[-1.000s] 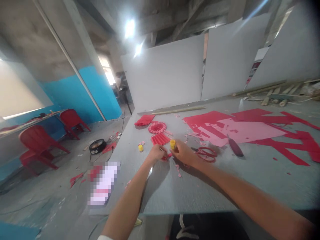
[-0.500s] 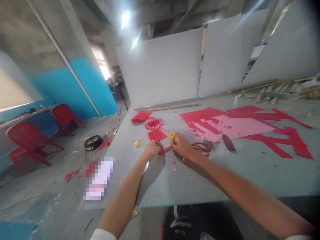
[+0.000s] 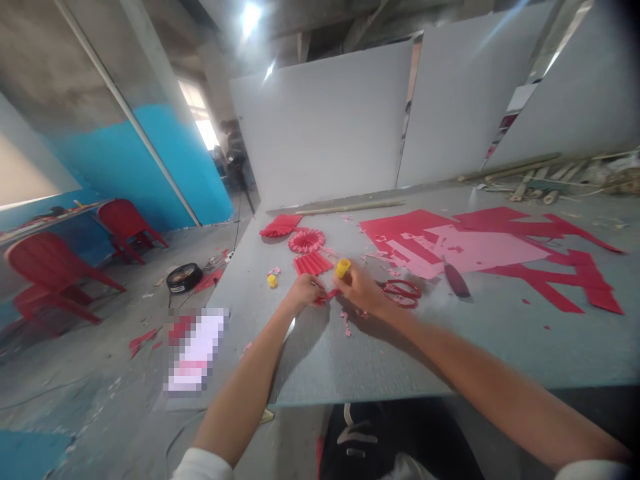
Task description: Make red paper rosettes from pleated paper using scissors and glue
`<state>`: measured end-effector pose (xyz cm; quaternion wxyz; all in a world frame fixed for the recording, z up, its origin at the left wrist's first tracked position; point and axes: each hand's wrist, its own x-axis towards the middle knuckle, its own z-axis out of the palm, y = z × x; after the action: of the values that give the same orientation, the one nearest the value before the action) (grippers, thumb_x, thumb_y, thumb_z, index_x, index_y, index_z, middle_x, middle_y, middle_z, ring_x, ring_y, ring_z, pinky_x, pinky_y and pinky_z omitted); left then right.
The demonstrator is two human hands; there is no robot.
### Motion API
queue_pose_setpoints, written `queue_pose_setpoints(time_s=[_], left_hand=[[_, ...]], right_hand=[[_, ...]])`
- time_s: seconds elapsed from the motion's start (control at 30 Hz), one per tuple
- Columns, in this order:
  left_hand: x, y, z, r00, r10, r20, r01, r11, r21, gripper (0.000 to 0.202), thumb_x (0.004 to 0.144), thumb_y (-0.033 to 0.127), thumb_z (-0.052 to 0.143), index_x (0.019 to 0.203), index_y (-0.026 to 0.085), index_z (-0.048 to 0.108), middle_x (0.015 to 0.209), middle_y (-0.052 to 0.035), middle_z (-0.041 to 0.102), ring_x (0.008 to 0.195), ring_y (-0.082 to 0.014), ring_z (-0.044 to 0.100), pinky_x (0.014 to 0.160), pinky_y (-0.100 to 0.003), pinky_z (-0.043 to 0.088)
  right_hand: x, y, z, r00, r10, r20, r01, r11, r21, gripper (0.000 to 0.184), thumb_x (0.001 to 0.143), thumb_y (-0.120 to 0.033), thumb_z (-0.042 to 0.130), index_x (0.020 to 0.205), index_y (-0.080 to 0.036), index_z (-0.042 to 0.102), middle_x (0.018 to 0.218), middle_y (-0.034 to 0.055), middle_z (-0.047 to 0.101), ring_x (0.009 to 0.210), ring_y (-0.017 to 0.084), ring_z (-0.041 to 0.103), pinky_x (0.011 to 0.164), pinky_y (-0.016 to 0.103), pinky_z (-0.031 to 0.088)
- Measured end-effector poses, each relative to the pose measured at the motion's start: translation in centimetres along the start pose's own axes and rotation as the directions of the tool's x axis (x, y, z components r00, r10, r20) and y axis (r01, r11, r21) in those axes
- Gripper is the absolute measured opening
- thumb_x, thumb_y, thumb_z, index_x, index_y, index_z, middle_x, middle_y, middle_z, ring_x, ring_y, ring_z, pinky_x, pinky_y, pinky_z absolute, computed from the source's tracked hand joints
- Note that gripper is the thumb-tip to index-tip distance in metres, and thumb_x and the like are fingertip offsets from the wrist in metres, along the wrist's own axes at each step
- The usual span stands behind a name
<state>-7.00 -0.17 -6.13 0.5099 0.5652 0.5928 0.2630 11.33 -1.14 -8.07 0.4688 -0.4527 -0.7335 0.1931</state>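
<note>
My left hand (image 3: 304, 292) is closed on a folded strip of red paper (image 3: 331, 293) just above the table. My right hand (image 3: 363, 291) grips what looks like a yellow glue stick (image 3: 343, 268), its fingers close to the strip's right end. A small yellow cap (image 3: 272, 281) stands on the table to the left. Beyond my hands lie a pleated red paper piece (image 3: 313, 263), a round pleated rosette (image 3: 307, 241) and another red pleated piece (image 3: 281, 225). Red-handled scissors (image 3: 401, 293) rest beside my right wrist, their blades partly hidden.
Red paper sheets (image 3: 507, 220) and a pink sheet (image 3: 493, 249) spread over the table's right side, with a dark-handled tool (image 3: 456, 279) on them. Pink scraps (image 3: 346, 325) lie near my hands. Bamboo sticks (image 3: 530, 180) are piled at the back right. Red chairs (image 3: 47, 273) stand left.
The yellow glue stick now tilts in my right hand, which has shifted slightly along the red strip. My left hand keeps its hold, a little farther left. The view has shifted slightly.
</note>
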Motion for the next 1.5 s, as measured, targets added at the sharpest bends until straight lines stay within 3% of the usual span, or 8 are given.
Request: queue_pose_setpoints(time_s=[0.27, 0.77, 0.93, 1.1, 1.23, 1.33, 1.43, 1.5], left_hand=[[0.5, -0.3, 0.2, 1.000, -0.010, -0.017, 0.010, 1.000, -0.024, 0.027, 0.067, 0.003, 0.073, 0.067, 0.017, 0.050, 0.053, 0.0013, 0.059, 0.049, -0.0155, 0.063, 0.054, -0.027, 0.055], [0.2, -0.1, 0.2, 0.999, -0.019, -0.026, 0.018, 0.999, -0.043, 0.023, 0.064, 0.003, 0.073, 0.069, 0.017, 0.055, 0.053, 0.0009, 0.061, 0.047, -0.0162, 0.063, 0.054, -0.026, 0.055], [0.1, 0.1, 0.0, 1.000, -0.005, -0.009, 0.004, 0.999, -0.051, 0.019, 0.066, 0.005, 0.074, 0.069, 0.016, 0.059, 0.055, 0.0000, 0.062, 0.050, -0.0162, 0.064, 0.056, -0.027, 0.055], [0.1, 0.2, 0.0, 0.999, 0.045, 0.001, -0.045, 0.997, -0.055, 0.013, 0.069, 0.005, 0.071, 0.071, 0.015, 0.063, 0.060, -0.0023, 0.065, 0.050, -0.0161, 0.065, 0.054, -0.027, 0.053], [0.1, 0.3, -0.4, 0.994, 0.106, -0.023, -0.107, 0.990, -0.088, 0.011, 0.073, 0.007, 0.070, 0.078, 0.015, 0.064, 0.062, -0.0016, 0.065, 0.056, -0.0158, 0.067, 0.056, -0.025, 0.053], [0.0, 0.8, -0.8, 0.986, 0.152, -0.065, -0.159, 0.979, -0.124, 0.007, 0.076, 0.011, 0.068, 0.082, 0.015, 0.065, 0.066, -0.0005, 0.065, 0.057, -0.0142, 0.067, 0.057, -0.024, 0.052], [-0.5, 1.3, -1.3, 0.963, 0.227, -0.146, -0.253, 0.947, -0.198, 0.007, 0.078, 0.016, 0.068, 0.084, 0.014, 0.066, 0.068, -0.0011, 0.065, 0.058, -0.0128, 0.067, 0.055, -0.021, 0.048], [-0.8, 1.6, -1.5, 0.942, 0.270, -0.199, -0.318, 0.909, -0.271, 0.010, 0.077, 0.017, 0.069, 0.086, 0.013, 0.068, 0.068, -0.0014, 0.065, 0.058, -0.0115, 0.066, 0.054, -0.020, 0.045]], right_hand=[[0.1, -0.4, 1.1, 0.989, 0.000, 0.149, 0.025, 0.986, -0.166, 0.009, 0.083, -0.022, 0.060, 0.090, -0.019, 0.056, 0.085, 0.0045, 0.061, 0.072, 0.017, 0.053, 0.065, 0.028, 0.039], [0.5, 2.4, -1.6, 0.976, 0.133, -0.171, -0.185, 0.922, -0.340, 0.012, 0.082, -0.024, 0.057, 0.092, -0.017, 0.056, 0.088, 0.0110, 0.064, 0.079, 0.023, 0.059, 0.071, 0.032, 0.043], [1.1, 2.1, -4.9, 0.902, 0.368, -0.225, -0.351, 0.929, 0.116, 0.017, 0.078, -0.032, 0.064, 0.088, -0.019, 0.058, 0.077, 0.0054, 0.068, 0.069, 0.020, 0.065, 0.064, 0.029, 0.049], [1.6, 1.4, -6.0, 0.816, 0.573, -0.075, -0.416, 0.672, 0.612, 0.018, 0.082, -0.035, 0.065, 0.090, -0.020, 0.058, 0.097, 0.0099, 0.073, 0.081, 0.023, 0.073, 0.056, 0.027, 0.053], [1.9, 2.3, -5.5, 0.759, 0.644, 0.095, -0.507, 0.494, 0.706, 0.014, 0.085, -0.033, 0.063, 0.086, -0.019, 0.059, 0.089, 0.0125, 0.075, 0.073, 0.022, 0.073, 0.054, 0.029, 0.057], [2.0, 3.2, -5.3, 0.720, 0.674, 0.166, -0.587, 0.464, 0.663, 0.023, 0.088, -0.041, 0.059, 0.083, -0.018, 0.060, 0.074, 0.0118, 0.073, 0.056, 0.019, 0.066, 0.043, 0.026, 0.049], [2.1, 3.8, -5.4, 0.735, 0.664, 0.137, -0.566, 0.489, 0.664, 0.027, 0.088, -0.046, 0.060, 0.082, -0.019, 0.061, 0.070, 0.0100, 0.071, 0.048, 0.016, 0.058, 0.036, 0.024, 0.039], [2.1, 3.9, -5.4, 0.778, 0.622, 0.092, -0.490, 0.508, 0.709, 0.022, 0.086, -0.042, 0.064, 0.084, -0.020, 0.062, 0.078, 0.0096, 0.073, 0.056, 0.017, 0.062, 0.042, 0.026, 0.046]])
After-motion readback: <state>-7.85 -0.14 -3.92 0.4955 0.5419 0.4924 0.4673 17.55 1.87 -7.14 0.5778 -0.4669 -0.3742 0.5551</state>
